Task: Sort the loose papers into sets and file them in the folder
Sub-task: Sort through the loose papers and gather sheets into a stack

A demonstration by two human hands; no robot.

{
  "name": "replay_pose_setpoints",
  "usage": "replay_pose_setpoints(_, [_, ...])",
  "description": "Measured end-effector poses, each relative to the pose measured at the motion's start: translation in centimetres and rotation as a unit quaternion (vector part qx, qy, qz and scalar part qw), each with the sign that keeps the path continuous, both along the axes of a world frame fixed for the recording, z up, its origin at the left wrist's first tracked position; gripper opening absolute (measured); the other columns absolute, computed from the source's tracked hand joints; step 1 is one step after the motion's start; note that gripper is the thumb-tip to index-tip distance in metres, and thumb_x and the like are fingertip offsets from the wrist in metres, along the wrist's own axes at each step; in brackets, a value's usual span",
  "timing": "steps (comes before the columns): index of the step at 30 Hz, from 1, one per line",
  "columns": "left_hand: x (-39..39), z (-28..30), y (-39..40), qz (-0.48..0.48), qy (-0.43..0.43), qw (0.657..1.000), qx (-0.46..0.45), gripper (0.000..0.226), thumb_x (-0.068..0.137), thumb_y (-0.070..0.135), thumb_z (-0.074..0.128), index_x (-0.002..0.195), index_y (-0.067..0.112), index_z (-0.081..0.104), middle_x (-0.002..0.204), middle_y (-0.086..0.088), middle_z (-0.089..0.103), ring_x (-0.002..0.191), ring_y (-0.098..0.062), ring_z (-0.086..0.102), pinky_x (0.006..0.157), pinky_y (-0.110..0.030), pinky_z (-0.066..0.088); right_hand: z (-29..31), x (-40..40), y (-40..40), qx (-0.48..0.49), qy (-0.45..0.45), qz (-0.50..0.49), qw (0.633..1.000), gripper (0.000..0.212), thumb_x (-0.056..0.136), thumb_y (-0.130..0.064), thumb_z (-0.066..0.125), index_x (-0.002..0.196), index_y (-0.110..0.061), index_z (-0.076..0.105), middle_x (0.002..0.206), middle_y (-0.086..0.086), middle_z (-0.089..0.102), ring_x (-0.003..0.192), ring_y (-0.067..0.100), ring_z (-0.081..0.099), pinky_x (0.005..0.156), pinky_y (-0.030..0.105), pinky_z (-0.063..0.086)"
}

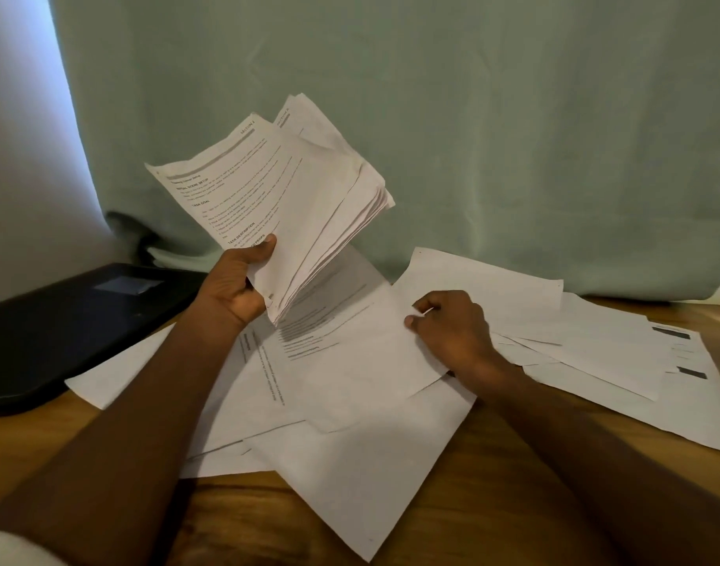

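My left hand (238,285) grips a thick stack of printed papers (293,198) by its lower corner and holds it tilted up above the table. My right hand (448,324) pinches the edge of a loose printed sheet (350,353) lying on the pile. More loose sheets (595,349) are spread over the wooden table (493,504), some face down and overlapping. A black folder (64,320) lies closed at the left, apart from both hands.
A pale green curtain (472,116) hangs right behind the table. A bright white panel (19,136) stands at the far left. Bare wood shows at the table's front edge, between and beside my forearms.
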State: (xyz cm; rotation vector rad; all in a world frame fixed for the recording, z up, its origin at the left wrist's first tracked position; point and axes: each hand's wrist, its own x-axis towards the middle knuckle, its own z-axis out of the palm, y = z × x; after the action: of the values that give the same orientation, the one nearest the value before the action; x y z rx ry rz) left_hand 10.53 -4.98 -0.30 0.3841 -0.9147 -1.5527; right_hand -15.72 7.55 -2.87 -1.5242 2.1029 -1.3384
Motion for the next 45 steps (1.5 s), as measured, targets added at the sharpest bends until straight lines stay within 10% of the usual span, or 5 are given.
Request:
replay_pose_setpoints(13, [-0.1, 0.1, -0.1, -0.011, 0.008, 1.0, -0.004, 0.057, 0.088, 0.005, 0.072, 0.142, 0.018, 0.06, 0.142, -0.01, 0.062, 0.133, -0.031, 0.057, 0.102, -0.052, 0.052, 2.2, -3.4, -0.3, -0.171, -0.297, -0.031, 0.939, 0.017, 0.096, -0.012, 0.068, 0.112, -0.014, 0.073, 0.11, 0.001, 0.073, 0.1, 0.021, 0.069, 0.085, 0.027, 0.053])
replay_pose_setpoints(20, [-0.5, 0.4, 0.9, 0.007, 0.008, 1.0, 0.01, 0.051, 0.093, 0.005, 0.065, 0.142, 0.016, 0.059, 0.142, -0.011, 0.062, 0.132, -0.031, 0.057, 0.094, -0.047, 0.057, 4.2, -7.5, 2.2, -0.408, 0.221, -0.194, 0.864, 0.032, 0.1, -0.012, 0.057, 0.127, -0.023, 0.069, 0.108, 0.001, 0.076, 0.087, 0.018, 0.068, 0.07, 0.026, 0.047])
replay_pose_setpoints(25, [-0.6, 0.6, 1.4, 0.012, 0.013, 1.0, 0.009, 0.05, 0.095, 0.004, 0.062, 0.144, 0.015, 0.057, 0.14, -0.011, 0.062, 0.121, -0.029, 0.065, 0.089, -0.045, 0.061, 1.8, -8.9, 0.9, -0.254, 0.41, -0.107, 0.87, 0.046, 0.086, 0.004, 0.061, 0.126, -0.02, 0.068, 0.125, 0.004, 0.072, 0.124, 0.029, 0.062, 0.111, 0.051, 0.034])
replay_pose_setpoints(35, [-0.7, 0.5, 1.2, 0.013, -0.004, 1.0, 0.008, 0.053, 0.094, 0.003, 0.064, 0.145, 0.016, 0.057, 0.143, -0.011, 0.061, 0.133, -0.032, 0.057, 0.096, -0.046, 0.056, -0.3, -9.4, 0.4, 0.16, 0.378, -0.07, 0.909, 0.032, 0.085, -0.03, 0.066, 0.117, -0.036, 0.066, 0.117, -0.003, 0.068, 0.109, 0.024, 0.062, 0.106, 0.047, 0.034])
replay_pose_setpoints(45, [-1.4, 0.7, 1.4, 0.013, -0.027, 1.0, -0.002, 0.056, 0.091, 0.005, 0.067, 0.144, 0.017, 0.057, 0.141, -0.01, 0.063, 0.133, -0.033, 0.057, 0.096, -0.047, 0.057, 1.4, 0.4, 1.6, 0.023, 0.208, 0.113, 0.971, 0.036, 0.092, -0.054, 0.063, 0.086, -0.022, 0.079, 0.082, -0.005, 0.075, 0.077, 0.015, 0.067, 0.074, 0.033, 0.057])
